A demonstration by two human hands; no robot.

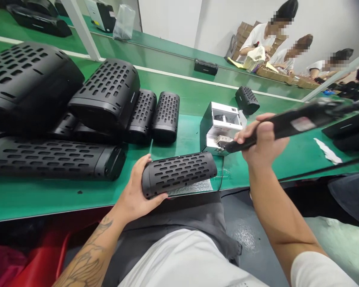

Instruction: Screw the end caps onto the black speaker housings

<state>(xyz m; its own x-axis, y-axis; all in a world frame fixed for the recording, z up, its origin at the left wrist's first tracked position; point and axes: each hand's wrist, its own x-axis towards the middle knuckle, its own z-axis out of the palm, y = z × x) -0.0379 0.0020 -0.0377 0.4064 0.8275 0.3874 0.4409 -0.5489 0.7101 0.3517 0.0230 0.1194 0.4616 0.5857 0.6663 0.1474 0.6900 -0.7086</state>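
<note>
My left hand [134,195] is closed around the near left end of a black slotted housing [181,171], with the thumb along its lower edge. The housing lies tilted near the table's front edge. In my right hand [266,141] is a black electric screwdriver [309,117] with a pale label, held nearly level and slightly blurred at the rear. Its tip points left and meets the front outlet of a small white and dark screw feeder [208,129]. Whether a screw sits on the bit is too small to tell.
More black slotted housings [107,87] are stacked at the left, and a long one [54,157] lies in front. Another small housing [247,99] stands behind the feeder. A white paper scrap [327,151] lies at right on the green table [191,131]. Several co-workers sit at the far right.
</note>
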